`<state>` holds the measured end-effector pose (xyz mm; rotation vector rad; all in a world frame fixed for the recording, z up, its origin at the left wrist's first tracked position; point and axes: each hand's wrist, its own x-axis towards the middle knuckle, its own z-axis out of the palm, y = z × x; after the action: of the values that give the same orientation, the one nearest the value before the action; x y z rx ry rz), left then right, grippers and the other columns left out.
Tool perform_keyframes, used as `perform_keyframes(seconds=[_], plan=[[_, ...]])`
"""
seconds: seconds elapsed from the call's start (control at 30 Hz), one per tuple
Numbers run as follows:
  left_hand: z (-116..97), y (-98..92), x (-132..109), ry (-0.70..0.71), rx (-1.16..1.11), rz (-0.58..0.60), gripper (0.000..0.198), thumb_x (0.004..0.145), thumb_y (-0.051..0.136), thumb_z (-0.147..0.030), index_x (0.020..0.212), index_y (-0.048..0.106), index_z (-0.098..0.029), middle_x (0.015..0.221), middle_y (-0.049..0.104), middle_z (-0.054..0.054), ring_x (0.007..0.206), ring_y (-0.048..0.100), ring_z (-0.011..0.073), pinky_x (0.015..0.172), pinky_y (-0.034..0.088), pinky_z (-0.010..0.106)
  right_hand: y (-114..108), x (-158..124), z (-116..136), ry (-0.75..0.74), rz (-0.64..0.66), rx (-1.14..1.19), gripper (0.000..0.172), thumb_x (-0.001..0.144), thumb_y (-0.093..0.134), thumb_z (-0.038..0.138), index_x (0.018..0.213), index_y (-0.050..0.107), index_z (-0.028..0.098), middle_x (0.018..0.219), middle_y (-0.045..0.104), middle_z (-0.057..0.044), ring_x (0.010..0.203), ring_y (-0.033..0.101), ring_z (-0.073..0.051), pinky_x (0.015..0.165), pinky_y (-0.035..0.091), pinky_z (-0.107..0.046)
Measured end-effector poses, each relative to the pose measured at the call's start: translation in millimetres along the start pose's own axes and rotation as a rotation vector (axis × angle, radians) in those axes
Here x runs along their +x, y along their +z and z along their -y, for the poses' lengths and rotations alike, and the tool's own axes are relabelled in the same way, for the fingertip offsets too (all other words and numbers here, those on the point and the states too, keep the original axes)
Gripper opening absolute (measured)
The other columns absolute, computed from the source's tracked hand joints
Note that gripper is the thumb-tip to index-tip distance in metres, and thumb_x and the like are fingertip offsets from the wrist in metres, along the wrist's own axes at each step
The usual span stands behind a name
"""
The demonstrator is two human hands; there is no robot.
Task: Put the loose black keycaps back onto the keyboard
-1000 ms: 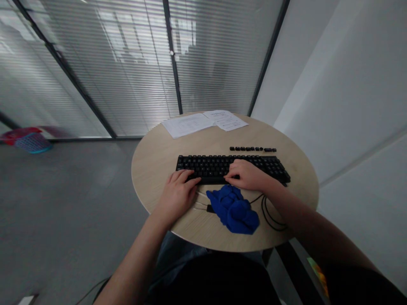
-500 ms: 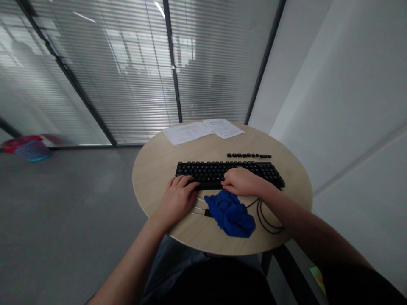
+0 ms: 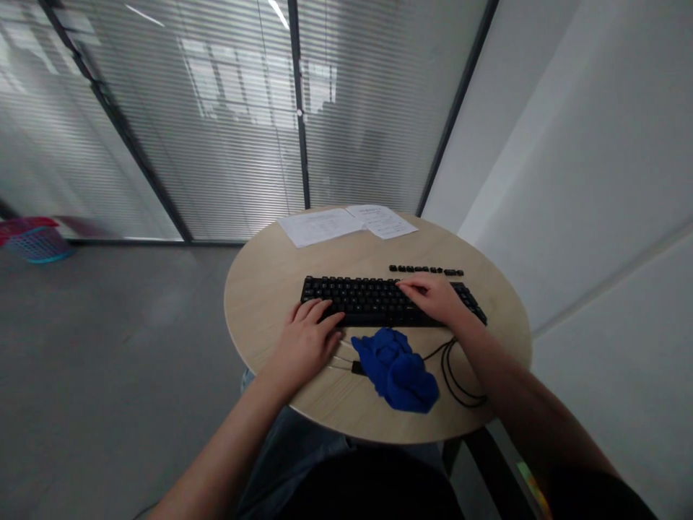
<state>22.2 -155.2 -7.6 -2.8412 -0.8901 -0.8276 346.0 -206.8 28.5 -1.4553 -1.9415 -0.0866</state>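
A black keyboard point(image 3: 368, 300) lies across the round table, its right part partly covered by my right hand. My left hand point(image 3: 308, 336) rests at its left front corner, fingers spread and fingertips on the edge. Over the right half of the keys, my right hand point(image 3: 430, 295) has thumb and fingers pressed together; whatever is between them is hidden. Behind the keyboard sits a row of loose black keycaps point(image 3: 425, 269). A crumpled blue cloth point(image 3: 398, 372) lies in front, partly over a small tool with a black handle point(image 3: 358, 367) and thin wire prongs.
A black cable point(image 3: 452, 379) is coiled at the right front of the wooden table point(image 3: 260, 289). Printed papers point(image 3: 325, 226) lie at its far edge. A red and blue basket point(image 3: 40, 242) stands on the floor at left. A white wall point(image 3: 606, 180) rises on the right.
My right hand has moved from the keyboard's front edge back and to the right, over the upper keys. My left hand stays at the left corner. The view has shifted slightly.
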Motion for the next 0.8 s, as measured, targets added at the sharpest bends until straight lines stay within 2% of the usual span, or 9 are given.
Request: perform_keyframes(seconds=[0.13, 0.3, 0.43, 0.57, 0.8], plan=[[-1, -1.1, -1, 0.004, 0.0, -0.005, 0.036, 0.096, 0.061, -0.036, 0.129, 0.068, -0.024, 0.139, 0.062, 0.014, 0.131, 0.052, 0.0349, 0.111, 0.039, 0.06, -7, 10, -15, 0.07, -0.041, -0.121, 0.023, 0.097, 0.06, 0.031, 0.096, 0.08, 0.02, 0.086, 0.076, -0.008, 0.078, 0.068, -0.022, 0.075, 0.052, -0.035], [1, -0.6, -1, 0.013, 0.024, -0.018, 0.032, 0.096, 0.06, -0.038, 0.125, 0.07, -0.027, 0.139, 0.062, 0.012, 0.13, 0.053, 0.0345, 0.112, 0.038, 0.062, -11, 49, -38, 0.133, 0.099, -0.264, 0.021, 0.092, 0.064, 0.024, 0.107, 0.079, 0.02, 0.097, 0.077, -0.009, 0.091, 0.068, -0.023, 0.087, 0.052, -0.036], [3, 1.4, -1, 0.019, 0.019, -0.031, 0.033, 0.098, 0.057, -0.039, 0.127, 0.069, -0.028, 0.141, 0.061, 0.012, 0.131, 0.052, 0.0342, 0.112, 0.038, 0.062, 1, 80, -60, 0.208, 0.273, -0.379, 0.023, 0.089, 0.065, 0.02, 0.107, 0.079, 0.021, 0.112, 0.076, -0.01, 0.107, 0.066, -0.025, 0.096, 0.048, -0.037], [3, 2.7, -1, -0.007, 0.021, -0.006, 0.035, 0.099, 0.055, -0.039, 0.13, 0.068, -0.028, 0.143, 0.059, 0.011, 0.134, 0.05, 0.0352, 0.113, 0.035, 0.063, 18, 95, -74, 0.294, 0.44, -0.444, 0.02, 0.086, 0.07, 0.024, 0.103, 0.079, 0.023, 0.111, 0.077, -0.008, 0.106, 0.068, -0.025, 0.09, 0.049, -0.031], [2, 1.6, -1, -0.025, 0.034, 0.032, 0.035, 0.099, 0.055, -0.038, 0.13, 0.069, -0.03, 0.144, 0.059, 0.011, 0.135, 0.049, 0.0349, 0.116, 0.033, 0.063, 35, 97, -77, 0.252, 0.474, -0.435, 0.019, 0.084, 0.07, 0.02, 0.1, 0.079, 0.026, 0.106, 0.079, -0.003, 0.1, 0.07, -0.023, 0.085, 0.049, -0.029]])
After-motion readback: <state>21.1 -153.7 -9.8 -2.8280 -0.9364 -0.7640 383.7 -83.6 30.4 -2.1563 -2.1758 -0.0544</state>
